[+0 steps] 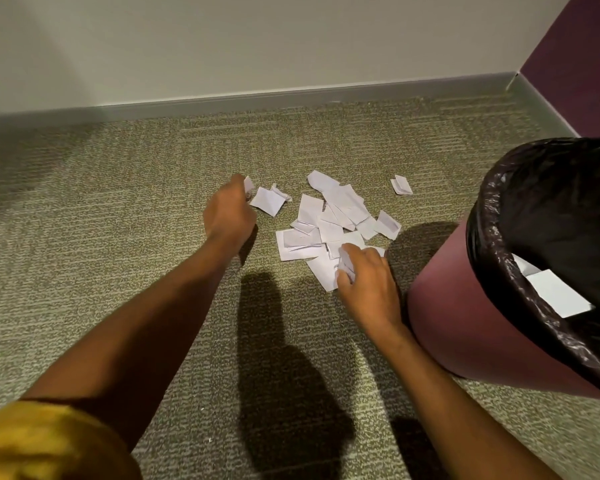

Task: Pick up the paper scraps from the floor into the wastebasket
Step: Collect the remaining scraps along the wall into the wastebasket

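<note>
Paper scraps (329, 221): heap on carpet (118, 202) beside wastebasket (458, 327), some inside it; left hand (229, 213) curled, pinching one scrap (248, 184) left of heap; right hand (368, 282) curled round a crumpled scrap (345, 263) at heap's near edge.

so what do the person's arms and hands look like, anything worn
The left hand and right hand are bare: no gloves, watch or rings show. A mustard-yellow sleeve covers the left upper arm; no sleeve shows on the right arm.
</note>
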